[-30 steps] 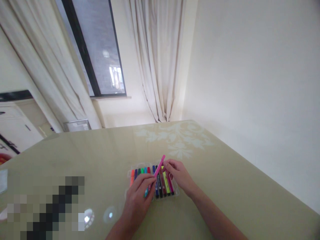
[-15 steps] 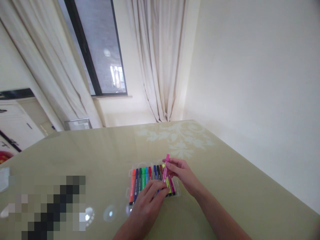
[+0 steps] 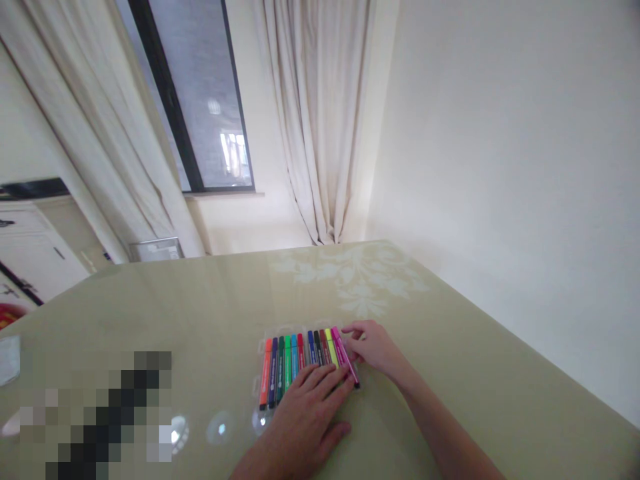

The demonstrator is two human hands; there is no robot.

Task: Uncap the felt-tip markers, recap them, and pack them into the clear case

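Observation:
A clear plastic case (image 3: 262, 387) holds a row of felt-tip markers, among them an orange marker (image 3: 265, 373), a light green marker (image 3: 287, 360) and a yellow marker (image 3: 330, 343). Along the row's right end, a pink marker (image 3: 341, 347) lies slanted, its dark lower end out toward the case's right edge. My left hand (image 3: 310, 417) rests across the lower part of the markers with fingers stretched out, hiding several of them; its fingertips reach the pink marker. Beside the case's right side is my right hand (image 3: 373, 347), fingers loosely bent and apart, close to the pink marker.
The case sits on a glossy greenish table (image 3: 200, 320) with a pale floral pattern. A white wall (image 3: 500, 167) borders the table on the right. Curtains (image 3: 325, 133) hang behind the far edge. A pixelated dark object (image 3: 115, 413) is at the lower left.
The pink marker, earlier upright-angled in my right hand above the case, now lies at the row's right end. My right hand has let go; my left hand's fingers have spread rightward over the markers.

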